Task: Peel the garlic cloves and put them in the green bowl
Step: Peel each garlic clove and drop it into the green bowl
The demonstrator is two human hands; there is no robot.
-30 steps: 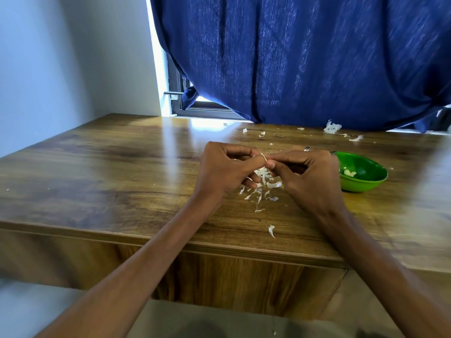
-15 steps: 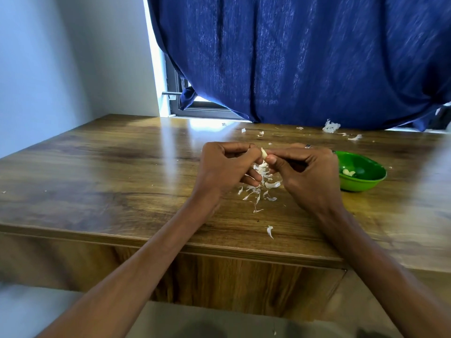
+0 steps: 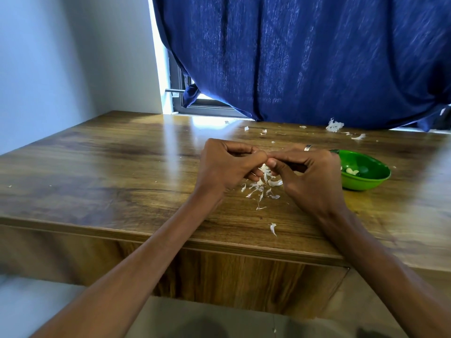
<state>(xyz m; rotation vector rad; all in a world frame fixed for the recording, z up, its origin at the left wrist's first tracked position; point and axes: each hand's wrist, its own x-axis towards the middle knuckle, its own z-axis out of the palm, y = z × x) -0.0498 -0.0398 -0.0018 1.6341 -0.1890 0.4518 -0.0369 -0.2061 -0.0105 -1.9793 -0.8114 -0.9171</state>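
Where left hand (image 3: 228, 164) meets right hand (image 3: 310, 176), garlic clove (image 3: 265, 169) pinched.

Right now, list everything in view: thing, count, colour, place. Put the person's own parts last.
green bowl: one, green, on the table right of the hands.
peeled cloves: a few pale pieces, count unclear, inside the bowl.
garlic skins: many scraps, white, on the table under the hands; more lie near the far edge.
table: one, brown wood, fills the foreground.
curtain: one, dark blue, behind the table.
window frame: one, dark, behind the curtain's left edge.
wall: pale, at left.
ring: one, silver, on the right hand.
left hand: fingers curled, fingertips meet the right hand's.
right hand: pinches toward the left; the clove between them is hidden.
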